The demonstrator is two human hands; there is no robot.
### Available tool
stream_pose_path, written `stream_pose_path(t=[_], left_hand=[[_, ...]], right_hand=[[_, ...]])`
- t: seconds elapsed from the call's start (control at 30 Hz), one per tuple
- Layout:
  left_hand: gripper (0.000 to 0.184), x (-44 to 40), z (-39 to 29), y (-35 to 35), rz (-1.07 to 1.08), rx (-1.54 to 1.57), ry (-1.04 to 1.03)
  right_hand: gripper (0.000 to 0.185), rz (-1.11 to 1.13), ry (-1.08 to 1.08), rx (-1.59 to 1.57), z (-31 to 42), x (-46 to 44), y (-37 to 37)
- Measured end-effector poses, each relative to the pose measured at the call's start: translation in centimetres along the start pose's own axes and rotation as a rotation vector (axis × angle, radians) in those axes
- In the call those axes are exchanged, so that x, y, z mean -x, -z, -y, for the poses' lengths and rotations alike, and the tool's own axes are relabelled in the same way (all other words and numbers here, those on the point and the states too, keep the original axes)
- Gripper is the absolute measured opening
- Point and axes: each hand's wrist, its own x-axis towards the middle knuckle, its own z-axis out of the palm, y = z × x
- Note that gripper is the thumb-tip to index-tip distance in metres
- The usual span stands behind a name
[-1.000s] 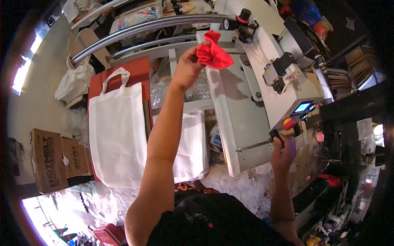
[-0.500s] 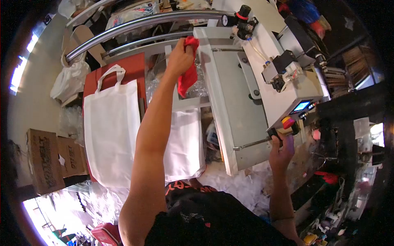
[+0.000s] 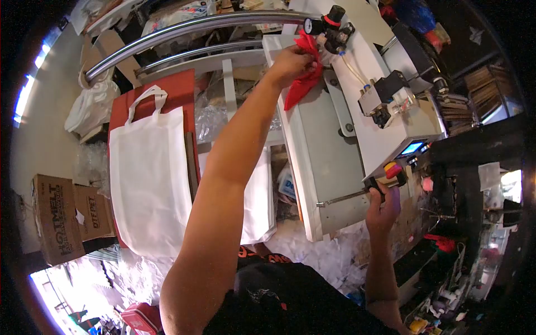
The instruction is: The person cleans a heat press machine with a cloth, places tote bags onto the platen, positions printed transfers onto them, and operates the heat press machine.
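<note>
My left hand (image 3: 292, 66) is closed on a red cloth (image 3: 305, 84), which hangs over the far end of the heat press head (image 3: 329, 151). My right hand (image 3: 384, 205) is wrapped round a black handle (image 3: 373, 183) at the near corner of the press, below its control box. To the left, a white tote bag (image 3: 149, 178) with its handle loop pointing away lies flat on a red-brown platen (image 3: 181, 95). Part of a second white bag (image 3: 258, 195) shows beyond my left forearm, which hides the rest.
Two chrome rails (image 3: 195, 29) run across the far side. A pressure gauge (image 3: 310, 25), a lit screen (image 3: 412, 148) and a red-yellow knob (image 3: 393, 170) sit on the machine. Cardboard boxes (image 3: 58, 218) stand at left; crumpled white material (image 3: 329, 257) lies below the press.
My left hand has moved right with the red cloth, from beside the press head to over its far end. My right hand stays on the black handle.
</note>
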Motion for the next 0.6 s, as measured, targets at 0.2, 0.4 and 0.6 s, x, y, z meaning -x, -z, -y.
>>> stream_pose_path(t=[0.2,0.4,0.6], left_hand=[[0.018,-1.7,1.0,-0.8,-0.173,-0.554,-0.226],[0.026,-2.0,0.7,-0.7,-0.276,-1.068,-0.542],[0.018,-1.6,0.4,-1.3,-0.304,-0.805,-0.501]], right_hand=[[0.015,0.008,-0.071,-0.024,0.2,0.1,0.1],[0.015,0.001,-0.038,-0.031,0.8,-0.2,0.5],[0.015,0.002,-0.016,0.012,0.5,-0.2,0.1]])
